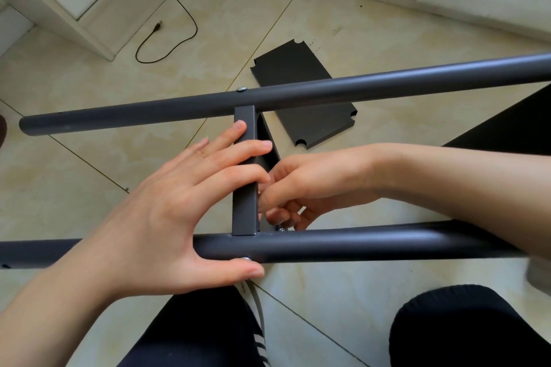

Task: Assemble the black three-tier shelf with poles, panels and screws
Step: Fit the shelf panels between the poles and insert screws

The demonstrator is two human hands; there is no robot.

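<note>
at 6 o'clock the near pole [357,243] crosses the view, a screw [245,259] on it beside the thumb. the left hand [179,202] grasps the crossbar [244,176] and this pole. the right hand [301,188], at 3 o'clock of the crossbar, has curled fingers; i cannot tell what it pinches. farther, the far pole [298,92]. at 12 o'clock a black panel [301,92] lies on the floor [89,83].
</note>
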